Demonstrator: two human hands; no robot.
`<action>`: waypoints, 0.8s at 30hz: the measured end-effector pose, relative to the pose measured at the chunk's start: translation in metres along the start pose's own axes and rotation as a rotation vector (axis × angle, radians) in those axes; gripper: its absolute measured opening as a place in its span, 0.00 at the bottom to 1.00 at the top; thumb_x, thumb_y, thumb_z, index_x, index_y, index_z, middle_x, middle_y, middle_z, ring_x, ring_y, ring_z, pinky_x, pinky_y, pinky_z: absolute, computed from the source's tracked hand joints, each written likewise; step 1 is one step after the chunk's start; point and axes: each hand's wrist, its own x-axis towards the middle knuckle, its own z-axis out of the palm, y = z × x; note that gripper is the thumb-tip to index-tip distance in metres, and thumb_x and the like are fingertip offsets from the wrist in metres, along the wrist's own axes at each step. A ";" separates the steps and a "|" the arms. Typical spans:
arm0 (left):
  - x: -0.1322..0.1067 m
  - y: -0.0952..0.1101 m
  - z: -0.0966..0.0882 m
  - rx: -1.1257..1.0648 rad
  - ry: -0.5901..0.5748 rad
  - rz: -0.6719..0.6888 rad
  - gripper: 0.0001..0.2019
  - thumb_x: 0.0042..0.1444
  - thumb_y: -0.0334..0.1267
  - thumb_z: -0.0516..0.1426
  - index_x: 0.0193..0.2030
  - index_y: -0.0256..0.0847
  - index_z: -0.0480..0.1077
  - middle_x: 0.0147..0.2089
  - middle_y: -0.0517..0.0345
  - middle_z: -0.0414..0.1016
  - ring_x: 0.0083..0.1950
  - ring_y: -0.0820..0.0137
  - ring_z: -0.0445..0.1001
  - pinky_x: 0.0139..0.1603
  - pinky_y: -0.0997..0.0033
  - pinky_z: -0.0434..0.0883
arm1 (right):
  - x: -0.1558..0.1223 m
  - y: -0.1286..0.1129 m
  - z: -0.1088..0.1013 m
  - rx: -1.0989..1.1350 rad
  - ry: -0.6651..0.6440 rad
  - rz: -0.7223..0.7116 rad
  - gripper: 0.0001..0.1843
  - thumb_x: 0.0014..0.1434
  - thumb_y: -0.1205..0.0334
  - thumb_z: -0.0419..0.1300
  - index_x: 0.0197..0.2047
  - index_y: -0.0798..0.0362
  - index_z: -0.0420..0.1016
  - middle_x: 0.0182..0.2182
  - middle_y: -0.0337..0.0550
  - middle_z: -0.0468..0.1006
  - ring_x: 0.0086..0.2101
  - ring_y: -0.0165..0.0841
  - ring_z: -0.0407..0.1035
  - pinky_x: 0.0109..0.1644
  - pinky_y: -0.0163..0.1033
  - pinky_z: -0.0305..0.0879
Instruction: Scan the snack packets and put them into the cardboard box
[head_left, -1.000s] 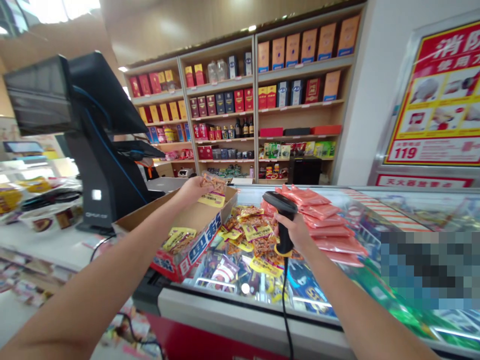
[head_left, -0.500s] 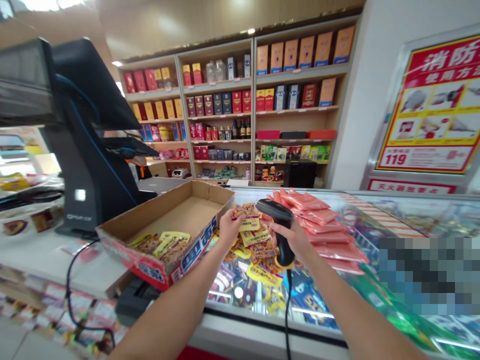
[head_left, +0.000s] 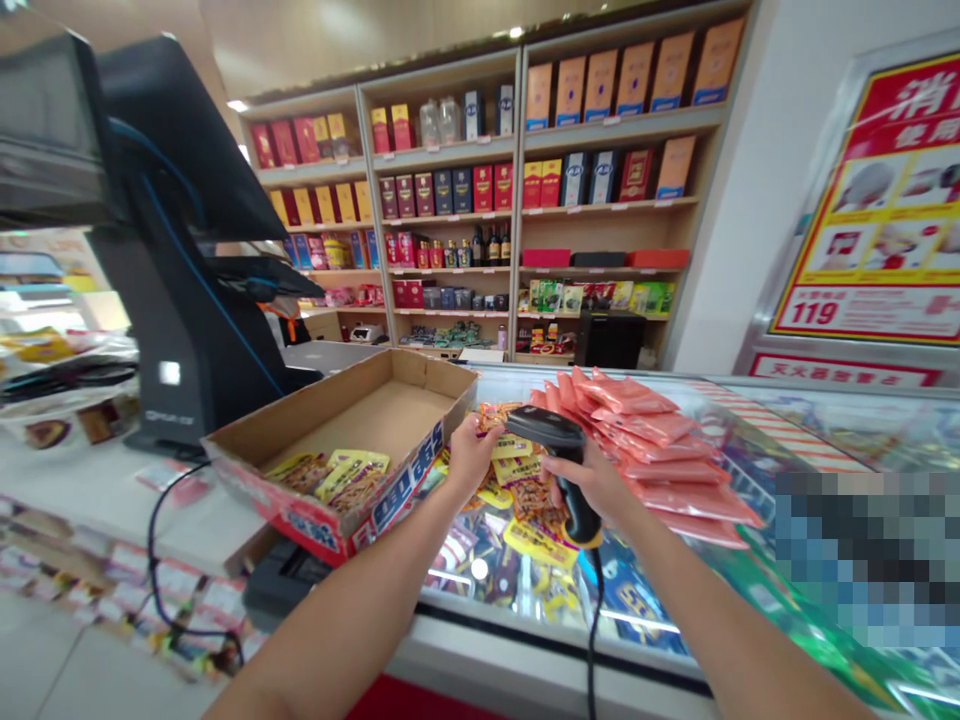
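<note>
Pinching a light, crinkly snack packet [head_left: 501,428] at its edge, my left hand [head_left: 469,455] grips softly; my right hand [head_left: 592,480] clenches the scanner [head_left: 559,460].

Bright overhead shop lighting, glare on glass freezer lid [head_left: 750,420]. Edges stretched, wide-angle. Left counter [head_left: 90,490] blurred, probably motion. Pixelated block at right.

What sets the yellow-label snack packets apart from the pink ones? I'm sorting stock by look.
The yellow-label snack packets lie in a loose heap; the pink packets lie fanned in an overlapping row. The yellow-label ones show brown contents and printed labels; the pink ones look plain. The left hand touches only the yellow-label heap. Both rest on the freezer lid.
</note>
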 end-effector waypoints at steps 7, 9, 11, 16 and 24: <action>0.000 -0.005 0.002 -0.013 -0.014 -0.020 0.03 0.51 0.34 0.61 0.31 0.39 0.71 0.31 0.59 0.78 0.35 0.67 0.76 0.39 0.70 0.69 | 0.000 0.002 -0.001 -0.021 0.007 0.012 0.13 0.49 0.51 0.66 0.22 0.51 0.74 0.13 0.39 0.72 0.13 0.32 0.65 0.19 0.37 0.61; 0.002 -0.005 0.000 -0.019 -0.016 -0.003 0.03 0.51 0.35 0.61 0.32 0.39 0.72 0.32 0.59 0.79 0.35 0.67 0.76 0.39 0.70 0.70 | 0.000 0.001 -0.001 -0.026 0.021 0.008 0.14 0.50 0.51 0.65 0.21 0.50 0.74 0.12 0.39 0.72 0.14 0.32 0.66 0.20 0.37 0.62; 0.004 -0.003 -0.004 -0.017 0.006 0.018 0.04 0.52 0.37 0.61 0.33 0.39 0.72 0.33 0.59 0.79 0.36 0.67 0.77 0.39 0.70 0.70 | 0.001 0.000 -0.002 0.002 0.058 0.004 0.14 0.49 0.50 0.65 0.22 0.51 0.73 0.12 0.40 0.72 0.14 0.32 0.65 0.20 0.37 0.63; 0.014 -0.001 -0.023 0.078 0.154 0.034 0.07 0.55 0.41 0.59 0.36 0.39 0.71 0.35 0.55 0.79 0.37 0.64 0.77 0.42 0.66 0.72 | 0.003 -0.002 -0.005 0.066 0.172 -0.019 0.16 0.47 0.48 0.66 0.23 0.53 0.74 0.13 0.41 0.73 0.14 0.31 0.65 0.19 0.36 0.62; 0.015 -0.017 -0.011 0.274 0.108 0.077 0.30 0.43 0.24 0.63 0.56 0.35 0.67 0.62 0.36 0.69 0.66 0.51 0.66 0.66 0.52 0.64 | 0.002 -0.004 -0.006 0.045 0.197 -0.032 0.16 0.48 0.49 0.65 0.22 0.52 0.74 0.12 0.40 0.72 0.13 0.31 0.64 0.19 0.36 0.62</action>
